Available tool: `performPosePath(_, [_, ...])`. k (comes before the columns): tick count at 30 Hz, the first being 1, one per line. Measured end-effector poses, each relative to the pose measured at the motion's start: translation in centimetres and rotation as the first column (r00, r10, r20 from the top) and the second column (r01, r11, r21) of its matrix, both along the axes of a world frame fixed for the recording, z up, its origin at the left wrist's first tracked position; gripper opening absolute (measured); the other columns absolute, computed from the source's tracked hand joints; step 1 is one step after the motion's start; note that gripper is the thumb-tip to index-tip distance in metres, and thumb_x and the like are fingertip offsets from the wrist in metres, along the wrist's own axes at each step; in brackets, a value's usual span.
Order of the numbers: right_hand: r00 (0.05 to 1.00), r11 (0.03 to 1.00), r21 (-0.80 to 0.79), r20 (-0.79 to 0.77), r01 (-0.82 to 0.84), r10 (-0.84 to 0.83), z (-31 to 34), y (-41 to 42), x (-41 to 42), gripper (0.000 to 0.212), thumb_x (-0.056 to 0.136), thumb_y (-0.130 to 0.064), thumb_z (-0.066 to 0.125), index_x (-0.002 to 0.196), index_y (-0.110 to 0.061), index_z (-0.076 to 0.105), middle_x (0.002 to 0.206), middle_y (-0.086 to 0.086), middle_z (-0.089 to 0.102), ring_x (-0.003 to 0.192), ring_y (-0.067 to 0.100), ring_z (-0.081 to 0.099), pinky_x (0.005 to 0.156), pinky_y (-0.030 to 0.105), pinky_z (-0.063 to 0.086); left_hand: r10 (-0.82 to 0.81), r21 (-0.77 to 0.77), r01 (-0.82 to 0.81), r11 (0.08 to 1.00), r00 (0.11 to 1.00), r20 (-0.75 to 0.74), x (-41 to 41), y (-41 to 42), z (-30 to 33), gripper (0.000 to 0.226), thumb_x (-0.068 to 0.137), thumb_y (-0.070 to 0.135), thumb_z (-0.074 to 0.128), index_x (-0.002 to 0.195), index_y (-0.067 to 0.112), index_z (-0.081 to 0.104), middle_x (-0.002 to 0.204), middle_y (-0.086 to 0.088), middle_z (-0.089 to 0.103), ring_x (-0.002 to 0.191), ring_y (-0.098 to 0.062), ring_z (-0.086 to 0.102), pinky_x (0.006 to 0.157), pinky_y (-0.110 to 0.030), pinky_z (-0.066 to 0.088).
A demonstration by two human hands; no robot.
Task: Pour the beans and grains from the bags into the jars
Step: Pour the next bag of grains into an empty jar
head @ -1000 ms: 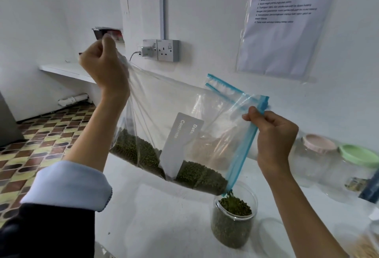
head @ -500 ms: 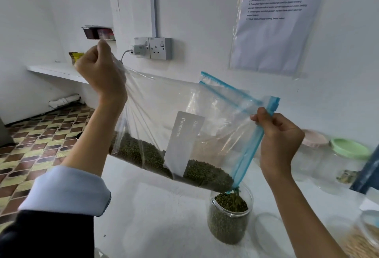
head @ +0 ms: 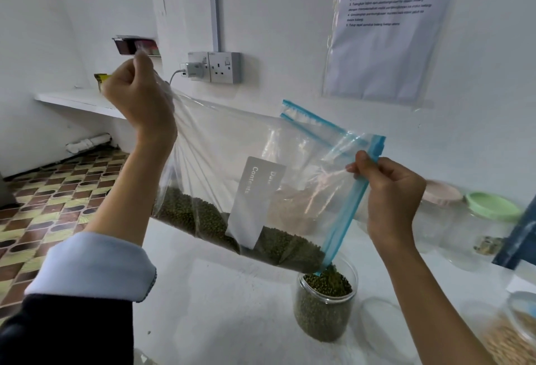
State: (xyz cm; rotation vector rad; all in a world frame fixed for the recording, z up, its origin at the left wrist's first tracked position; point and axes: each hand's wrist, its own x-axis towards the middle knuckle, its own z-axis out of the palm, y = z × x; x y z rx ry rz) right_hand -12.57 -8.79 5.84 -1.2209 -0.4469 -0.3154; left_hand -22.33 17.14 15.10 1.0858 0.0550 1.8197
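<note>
Gripping the bag [head: 249, 144] with both hands, you have the five-o'clock jar [head: 323, 311] nearly full; beans [head: 203, 216] remain.

A laminated printed sheet [head: 385, 31] and a grey double socket [head: 216, 67] are being carried by the white wall [head: 290, 16], above brown-and-yellow patterned floor tiles [head: 58, 190].

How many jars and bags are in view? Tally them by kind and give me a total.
Open jar of green beans: 1
Pink-lidded jar: 1
Green-lidded jar: 1
Jar of pale grains: 1
Zip bag: 1
Total: 5
</note>
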Motion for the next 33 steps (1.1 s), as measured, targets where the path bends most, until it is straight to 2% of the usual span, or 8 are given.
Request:
performPosePath(4, [1.0,0.998,0.053,0.005,0.026,-0.026,-0.1,0.4,-0.3,0.02,0.087,-0.017,0.067,0.067,-0.018,0.067,0.06,-0.013,0.068,0.064,0.002,0.059,0.064,0.008,0.045,-0.001,0.003,0.0,1.0,1.0,0.029,-0.2,0.0,0.1,0.04,0.074,0.003,0.048,0.052,0.008,0.016,0.045,-0.01,0.01,0.046,-0.03,0.009,0.042,-0.027,0.01])
performPosePath(8, [0.999,0.999,0.004,-0.008,-0.037,0.037,0.2,0.8,-0.4,0.02,0.086,-0.014,0.067,0.066,-0.016,0.068,0.058,-0.013,0.067,0.061,-0.001,0.058,0.065,0.008,0.045,0.017,0.009,-0.017,1.0,1.0,0.024,-0.5,0.0,0.3,0.039,0.071,0.006,0.05,0.05,0.008,0.017,0.045,-0.012,0.012,0.046,-0.034,0.012,0.046,-0.032,0.009])
performPosePath(11, [1.0,1.0,0.014,0.003,-0.015,0.015,0.3,0.9,-0.3,0.02,0.087,-0.015,0.067,0.067,-0.016,0.068,0.058,-0.014,0.066,0.06,-0.002,0.057,0.065,0.008,0.044,0.006,0.016,-0.007,1.0,0.999,0.033,-0.8,0.4,0.3,0.037,0.069,0.009,0.05,0.045,0.003,0.023,0.045,-0.011,0.015,0.045,-0.035,0.012,0.045,-0.031,0.008])
performPosePath(15, [0.999,0.999,0.009,-0.005,-0.04,0.04,0.3,1.1,-0.3,0.02,0.086,-0.014,0.067,0.066,-0.016,0.068,0.057,-0.014,0.066,0.059,-0.003,0.057,0.064,0.007,0.044,0.031,0.037,-0.032,0.999,0.999,0.025,-1.0,0.3,0.4,0.039,0.066,0.016,0.052,0.043,0.0,0.026,0.041,-0.025,0.027,0.04,-0.036,0.015,0.046,-0.031,0.008])
performPosePath(19, [0.999,0.998,-0.029,0.004,-0.05,0.051,0.3,1.4,-0.1,0.02,0.087,-0.017,0.066,0.068,-0.018,0.068,0.057,-0.017,0.065,0.059,-0.005,0.056,0.063,0.006,0.043,0.032,0.025,-0.032,0.999,0.999,0.026,-1.0,0.4,0.3,0.04,0.07,0.011,0.051,0.043,-0.009,0.028,0.041,-0.027,0.027,0.04,-0.036,0.014,0.045,-0.03,0.009])
performPosePath(25, [0.999,0.997,-0.054,-0.015,-0.05,0.049,0.2,1.5,0.5,0.02,0.087,-0.018,0.067,0.068,-0.02,0.068,0.059,-0.017,0.067,0.062,-0.004,0.058,0.064,0.006,0.043,0.031,0.03,-0.032,0.999,0.999,0.045,-0.8,0.1,0.2,0.038,0.067,0.014,0.05,0.048,0.008,0.018,0.045,-0.02,0.026,0.043,-0.034,0.013,0.044,-0.031,0.009])
performPosePath(30, [0.999,1.0,-0.012,-0.038,-0.017,0.016,0.1,1.1,0.7,0.019,0.087,-0.019,0.067,0.068,-0.02,0.068,0.06,-0.015,0.068,0.063,-0.003,0.059,0.064,0.006,0.044,0.017,0.011,-0.017,1.0,0.998,0.053,-0.6,0.0,0.0,0.038,0.067,0.016,0.051,0.043,0.005,0.024,0.044,-0.022,0.028,0.042,-0.035,0.014,0.046,-0.034,0.01])
performPosePath(33, [0.999,1.0,-0.022,-0.045,-0.02,0.019,0.1,0.9,0.7,0.019,0.086,-0.017,0.068,0.067,-0.018,0.069,0.058,-0.016,0.066,0.061,-0.005,0.058,0.064,0.005,0.043,0.02,0.003,-0.021,1.0,0.999,0.039,-0.5,-0.4,0.1,0.036,0.066,0.02,0.052,0.041,0.013,0.026,0.045,-0.009,0.03,0.041,-0.034,0.016,0.045,-0.034,0.011])
